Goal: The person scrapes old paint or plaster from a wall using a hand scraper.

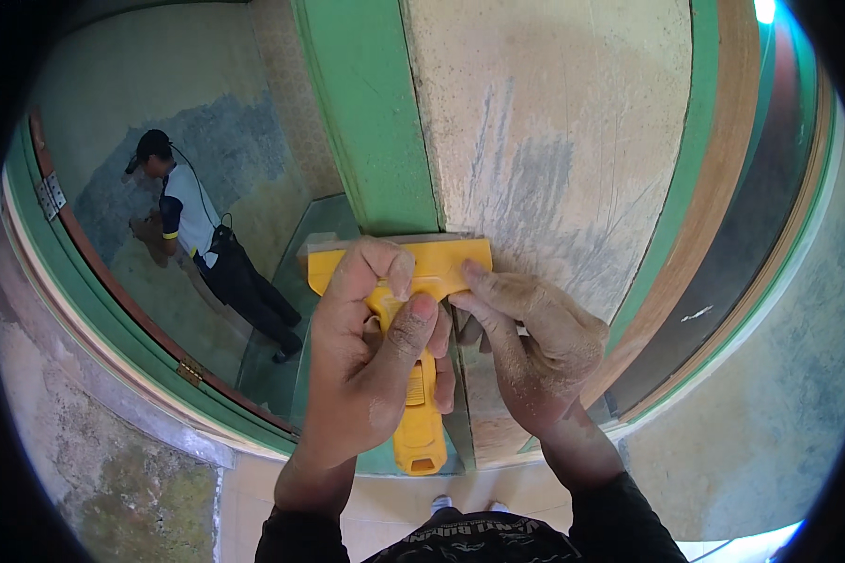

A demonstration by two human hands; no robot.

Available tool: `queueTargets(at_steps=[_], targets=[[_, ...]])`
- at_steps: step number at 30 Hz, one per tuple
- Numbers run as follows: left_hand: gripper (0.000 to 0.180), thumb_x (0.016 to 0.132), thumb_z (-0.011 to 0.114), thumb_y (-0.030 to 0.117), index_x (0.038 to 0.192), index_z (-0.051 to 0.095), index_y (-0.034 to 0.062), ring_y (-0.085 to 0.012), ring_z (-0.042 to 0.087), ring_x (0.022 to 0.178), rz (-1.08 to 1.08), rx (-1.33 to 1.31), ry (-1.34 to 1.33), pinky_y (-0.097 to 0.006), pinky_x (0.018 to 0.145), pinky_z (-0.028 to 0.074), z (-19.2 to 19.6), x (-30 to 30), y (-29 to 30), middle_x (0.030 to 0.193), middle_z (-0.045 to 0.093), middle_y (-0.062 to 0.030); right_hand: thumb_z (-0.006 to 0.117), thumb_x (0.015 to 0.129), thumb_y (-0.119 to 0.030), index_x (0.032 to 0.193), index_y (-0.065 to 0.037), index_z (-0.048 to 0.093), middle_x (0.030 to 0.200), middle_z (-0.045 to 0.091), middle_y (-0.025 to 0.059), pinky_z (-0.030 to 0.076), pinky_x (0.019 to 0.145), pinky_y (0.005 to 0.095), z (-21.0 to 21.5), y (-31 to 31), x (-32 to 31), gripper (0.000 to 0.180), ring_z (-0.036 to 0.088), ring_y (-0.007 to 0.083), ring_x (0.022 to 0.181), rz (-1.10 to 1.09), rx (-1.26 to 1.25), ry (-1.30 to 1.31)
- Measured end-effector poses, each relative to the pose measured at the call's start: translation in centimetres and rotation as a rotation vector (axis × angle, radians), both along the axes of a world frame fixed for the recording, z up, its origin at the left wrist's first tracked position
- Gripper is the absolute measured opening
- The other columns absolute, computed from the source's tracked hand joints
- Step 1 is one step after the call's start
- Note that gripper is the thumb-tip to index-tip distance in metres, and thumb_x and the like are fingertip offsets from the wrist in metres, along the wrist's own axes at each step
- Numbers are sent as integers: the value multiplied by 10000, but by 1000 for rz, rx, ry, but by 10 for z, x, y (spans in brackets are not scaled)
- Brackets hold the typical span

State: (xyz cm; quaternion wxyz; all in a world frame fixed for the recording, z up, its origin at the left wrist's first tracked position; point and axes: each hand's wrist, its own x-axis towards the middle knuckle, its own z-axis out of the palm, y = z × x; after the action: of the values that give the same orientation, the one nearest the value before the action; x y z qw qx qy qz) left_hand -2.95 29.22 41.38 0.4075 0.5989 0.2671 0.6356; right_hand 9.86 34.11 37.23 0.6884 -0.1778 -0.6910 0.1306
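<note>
A yellow plastic scraper (421, 427) with a wide head is held in front of me, its handle pointing down toward my body. My left hand (371, 347) wraps round the top of the handle, thumb and fingers closed on it. With thumb and fingertips, my right hand (535, 328) pinches the right end of the scraper's head; dust coats its fingers. A thin blade edge shows along the top of the head. Beyond it stands a wall panel (554, 113) with grey scraped streaks in its cream paint.
Green door-frame strips (361, 113) border the panel. Through the doorway at left, a co-worker (211, 225) in a cap faces a partly scraped wall (216, 131). Metal hinges (51, 195) sit on the left frame. A wooden frame edge (714, 188) curves down the right.
</note>
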Motion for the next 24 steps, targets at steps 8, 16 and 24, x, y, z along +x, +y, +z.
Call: queueTargets(at_steps=[8,16,24], targets=[[106,937,470,69,918,370,98,-66,439,532,-9,8,-14,-212,396,447,-3,-4,-1,708,461,-49,653,762,61,990,8,647,781,625,123,466,512,234,8,5,2,233,590,140,616,42,127,-40],[112,932,476,61,916,370,93,-70,450,564,-5,35,-70,-211,384,445,2,0,0,739,465,-58,632,795,65,973,18,630,764,615,114,456,497,221,17,6,1,184,575,119,593,56,175,-47],[106,926,468,44,916,371,88,-68,452,557,48,18,-80,-206,368,437,7,3,-2,720,460,-56,643,793,45,960,10,631,778,618,116,473,528,233,17,6,0,171,602,139,632,3,179,-90]])
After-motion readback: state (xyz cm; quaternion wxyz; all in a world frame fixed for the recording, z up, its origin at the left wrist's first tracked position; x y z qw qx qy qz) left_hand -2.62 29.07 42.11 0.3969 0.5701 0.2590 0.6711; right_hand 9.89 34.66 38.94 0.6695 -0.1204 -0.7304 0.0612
